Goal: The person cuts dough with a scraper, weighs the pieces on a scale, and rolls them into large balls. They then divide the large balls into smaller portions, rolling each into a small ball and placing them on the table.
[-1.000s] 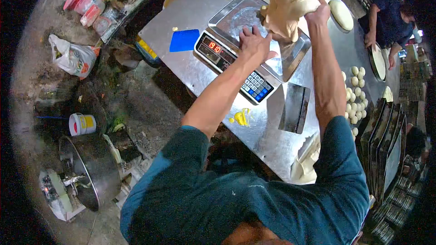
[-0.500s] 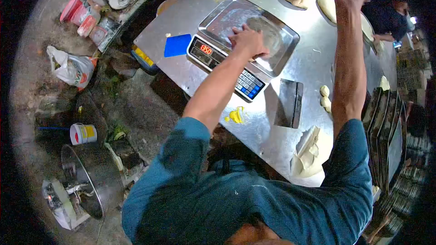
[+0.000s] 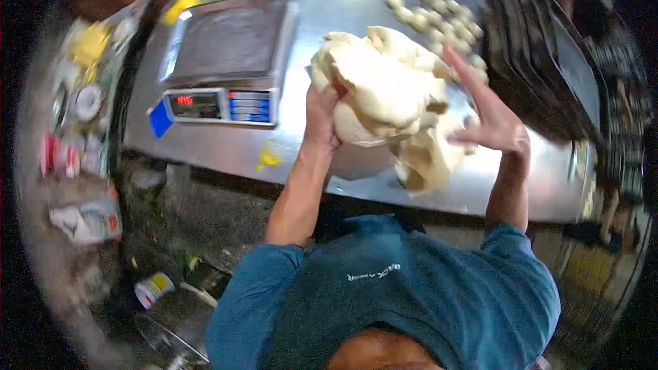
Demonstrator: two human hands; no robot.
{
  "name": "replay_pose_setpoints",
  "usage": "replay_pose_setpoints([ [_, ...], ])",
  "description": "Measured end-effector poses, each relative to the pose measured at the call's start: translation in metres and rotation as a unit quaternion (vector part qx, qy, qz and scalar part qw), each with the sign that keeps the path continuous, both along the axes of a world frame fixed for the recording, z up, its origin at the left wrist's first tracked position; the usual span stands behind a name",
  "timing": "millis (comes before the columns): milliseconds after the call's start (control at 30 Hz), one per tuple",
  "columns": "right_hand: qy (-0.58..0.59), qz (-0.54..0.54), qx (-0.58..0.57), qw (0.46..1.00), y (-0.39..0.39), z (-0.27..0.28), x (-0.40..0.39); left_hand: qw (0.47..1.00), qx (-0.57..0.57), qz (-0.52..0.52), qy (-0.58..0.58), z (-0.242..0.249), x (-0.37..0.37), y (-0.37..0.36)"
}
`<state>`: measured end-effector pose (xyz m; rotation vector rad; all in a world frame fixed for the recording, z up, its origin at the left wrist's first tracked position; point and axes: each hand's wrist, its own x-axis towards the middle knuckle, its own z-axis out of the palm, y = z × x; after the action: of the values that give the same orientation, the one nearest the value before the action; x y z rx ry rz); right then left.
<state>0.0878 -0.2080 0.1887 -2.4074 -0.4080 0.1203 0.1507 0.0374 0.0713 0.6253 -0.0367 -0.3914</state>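
A big, soft lump of pale dough [image 3: 384, 92] hangs over the metal table, gripped at its left side by my left hand [image 3: 322, 116]. My right hand [image 3: 490, 113] is off the dough to its right, with thumb and fingers spread and nothing in them. Beneath and to the right of the lump, another piece of dough [image 3: 432, 157] lies near the table's front edge. To the left stands the scale [image 3: 226, 44] with its steel tray and a lit red display; no dough is on it.
Several small dough balls [image 3: 439, 10] lie at the back right, beside upright dark trays [image 3: 541, 55]. Yellow scraps [image 3: 269, 156] and a blue card [image 3: 161, 120] are near the scale. A white bucket [image 3: 154, 290] stands on the floor at lower left.
The view has turned towards the right side of the table. My left hand has left the scale's tray and now holds a large dough lump; my right hand has come down and is empty.
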Motion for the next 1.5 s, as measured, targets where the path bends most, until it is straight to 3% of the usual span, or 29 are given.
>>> replay_pose_setpoints([
  [33, 0.02, -0.139, 0.024, 0.99, -0.012, 0.001, -0.025, 0.999, 0.02, -0.035, -0.018, 0.018, -0.017, -0.02],
  [100, 0.073, -0.119, 0.322, 0.936, -0.034, -0.047, -0.063, 0.988, 0.015, -0.136, -0.074, 0.036, -0.06, -0.074],
  [167, 0.131, -0.242, 0.509, 0.816, -0.05, -0.072, -0.115, 0.971, 0.011, -0.212, -0.11, 0.03, -0.099, -0.129],
  [267, 0.003, -0.297, 0.661, 0.69, -0.137, -0.09, -0.17, 0.939, 0.035, -0.278, -0.199, 0.043, -0.133, -0.214],
  [300, -0.044, -0.296, 0.693, 0.656, -0.169, -0.077, -0.191, 0.889, 0.232, -0.304, -0.252, 0.061, -0.138, -0.232],
  [333, -0.061, -0.328, 0.698, 0.633, -0.201, -0.066, -0.201, 0.843, 0.296, -0.262, -0.364, 0.064, -0.14, -0.251],
  [400, -0.169, -0.246, 0.619, 0.727, -0.257, -0.026, -0.224, 0.769, 0.322, -0.129, -0.536, 0.087, -0.151, -0.292],
  [467, -0.187, -0.164, 0.446, 0.86, -0.316, -0.014, -0.233, 0.599, 0.378, 0.171, -0.685, 0.098, -0.15, -0.347],
  [500, -0.184, -0.174, 0.365, 0.896, -0.326, -0.013, -0.239, 0.754, 0.267, -0.055, -0.598, 0.092, -0.161, -0.379],
  [533, -0.178, -0.184, 0.282, 0.925, -0.334, -0.015, -0.245, 0.839, 0.13, -0.277, -0.45, 0.079, -0.173, -0.408],
  [567, -0.155, -0.186, 0.191, 0.951, -0.346, -0.037, -0.255, 0.834, 0.164, -0.244, -0.467, 0.043, -0.178, -0.427],
  [600, -0.102, -0.229, 0.267, 0.93, -0.355, -0.085, -0.274, 0.85, 0.217, -0.27, -0.397, 0.017, -0.195, -0.438],
  [633, -0.006, -0.313, 0.314, 0.896, -0.345, -0.112, -0.303, 0.831, 0.329, -0.34, -0.294, -0.025, -0.218, -0.443],
  [667, 0.081, -0.332, 0.289, 0.894, -0.347, -0.158, -0.333, 0.749, 0.458, -0.352, -0.325, -0.08, -0.247, -0.449],
  [700, 0.25, -0.436, 0.148, 0.852, -0.328, -0.187, -0.365, 0.649, 0.504, -0.235, -0.519, -0.137, -0.281, -0.439],
  [733, 0.3, -0.375, 0.141, 0.866, -0.327, -0.207, -0.402, 0.563, 0.545, -0.422, -0.456, -0.12, -0.303, -0.424],
  [767, 0.233, -0.307, 0.097, 0.917, -0.332, -0.234, -0.432, 0.52, 0.511, -0.461, -0.506, -0.128, -0.312, -0.42],
  [800, 0.243, -0.365, 0.161, 0.884, -0.335, -0.221, -0.438, 0.541, 0.502, -0.485, -0.47, -0.139, -0.312, -0.425],
  [867, 0.289, -0.467, 0.492, 0.676, -0.353, -0.208, -0.437, 0.581, 0.388, -0.683, -0.212, -0.066, -0.259, -0.451],
  [933, 0.208, -0.507, 0.589, 0.594, -0.395, -0.238, -0.438, 0.662, 0.395, -0.634, -0.068, -0.107, -0.202, -0.478],
  [1000, 0.237, -0.54, 0.494, 0.639, -0.451, -0.236, -0.443, 0.872, 0.241, -0.426, -0.02, -0.089, -0.166, -0.481],
  [1067, 0.249, -0.576, 0.282, 0.725, -0.474, -0.175, -0.442, 0.744, 0.534, -0.189, -0.354, -0.091, -0.154, -0.472],
  [1100, 0.323, -0.548, 0.228, 0.737, -0.496, -0.147, -0.442, 0.747, 0.556, -0.228, -0.286, -0.076, -0.175, -0.456],
  [1133, 0.191, -0.604, 0.141, 0.76, -0.521, -0.17, -0.45, 0.85, 0.39, -0.157, -0.319, -0.113, -0.201, -0.446],
  [1167, 0.186, -0.599, 0.228, 0.745, -0.523, -0.163, -0.432, 0.822, 0.466, -0.264, -0.195, -0.085, -0.247, -0.456],
  [1233, 0.186, -0.585, 0.336, 0.715, -0.488, -0.158, -0.376, 0.929, 0.198, -0.311, -0.015, -0.134, -0.303, -0.499],
  [1300, 0.17, -0.582, 0.337, 0.72, -0.469, -0.179, -0.316, 0.962, 0.147, -0.228, 0.041, -0.119, -0.314, -0.569],
  [1367, 0.105, -0.572, 0.338, 0.74, -0.474, -0.189, -0.293, 0.956, 0.067, -0.272, 0.086, -0.096, -0.288, -0.597],
  [1500, -0.206, -0.413, 0.372, 0.806, -0.459, -0.099, -0.29, 0.936, 0.132, -0.163, -0.284, 0.0, -0.267, -0.601],
])
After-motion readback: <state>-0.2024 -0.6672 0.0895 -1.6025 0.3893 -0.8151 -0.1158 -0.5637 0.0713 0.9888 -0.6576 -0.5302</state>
